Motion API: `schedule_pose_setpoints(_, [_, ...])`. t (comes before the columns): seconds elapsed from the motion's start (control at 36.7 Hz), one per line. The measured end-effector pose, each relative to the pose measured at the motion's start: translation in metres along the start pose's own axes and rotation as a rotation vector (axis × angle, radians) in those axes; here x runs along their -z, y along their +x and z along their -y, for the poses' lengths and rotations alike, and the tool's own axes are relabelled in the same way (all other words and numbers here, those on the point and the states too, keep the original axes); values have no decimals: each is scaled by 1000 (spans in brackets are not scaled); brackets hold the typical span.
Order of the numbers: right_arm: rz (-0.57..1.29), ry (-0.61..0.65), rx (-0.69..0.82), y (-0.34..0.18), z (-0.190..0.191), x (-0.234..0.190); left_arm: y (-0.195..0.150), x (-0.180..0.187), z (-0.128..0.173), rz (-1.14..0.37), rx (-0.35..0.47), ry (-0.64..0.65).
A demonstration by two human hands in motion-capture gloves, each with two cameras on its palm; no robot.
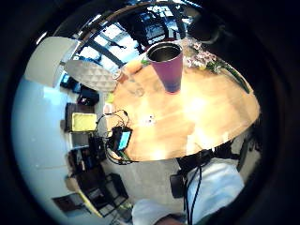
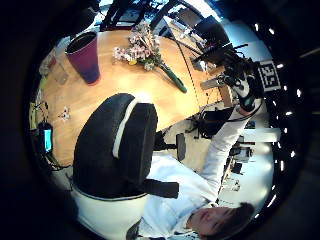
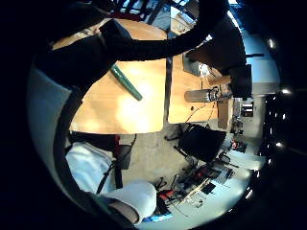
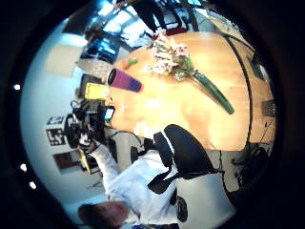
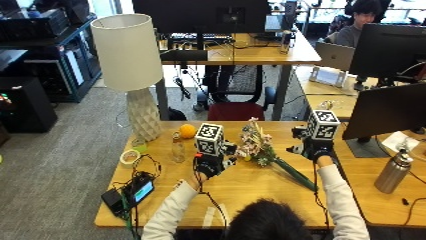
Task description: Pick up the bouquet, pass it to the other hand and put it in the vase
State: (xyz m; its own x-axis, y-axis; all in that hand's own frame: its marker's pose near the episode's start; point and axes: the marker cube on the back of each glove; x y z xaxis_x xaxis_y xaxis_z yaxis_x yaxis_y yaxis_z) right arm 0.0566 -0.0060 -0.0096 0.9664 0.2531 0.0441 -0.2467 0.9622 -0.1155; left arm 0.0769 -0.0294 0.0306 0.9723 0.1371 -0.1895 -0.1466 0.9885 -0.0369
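Observation:
The bouquet [image 5: 255, 146] of pale flowers with a green wrapped stem [image 5: 296, 176] lies on the wooden table [image 5: 253, 192], flowers toward the far edge. My left hand [image 5: 212, 165] hovers just left of it, fingers relaxed and holding nothing. To the right of the stem, my right hand [image 5: 313, 150] is raised above the table, also empty. The tall tumbler-shaped vase [image 1: 168, 65] stands upright beside the flowers [image 1: 204, 60]; the outside view hides it behind my left hand. The right thumb side palm view shows the bouquet [image 4: 169, 57] and vase [image 4: 125, 80] apart.
A white lamp [image 5: 130, 60] stands at the table's far left corner, with an orange [image 5: 188, 131], a small glass bottle [image 5: 177, 147] and a tape roll [image 5: 130, 156] near it. A cabled device [image 5: 136, 192] lies front left. A metal bottle [image 5: 393, 172] stands on the right desk.

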Motion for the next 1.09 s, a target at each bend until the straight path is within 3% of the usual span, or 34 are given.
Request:
schedule_pose_setpoints(0.27, [22,19,-143,60,47,-30,2,-17,10,1,-30,40])
schedule_pose_setpoints(0.57, [115,-77,-239,108,75,-129,-4,-36,20,-4,-17,-29])
schedule_pose_setpoints(0.65, [117,-127,-280,102,56,-135,-5,-35,19,-8,-12,-28])
schedule_pose_setpoints(0.79, [141,-331,-347,79,3,-146,-7,-36,18,-9,3,-41])
schedule_pose_setpoints(1.09, [146,-438,-455,85,5,-212,-7,-46,22,3,-2,-56])
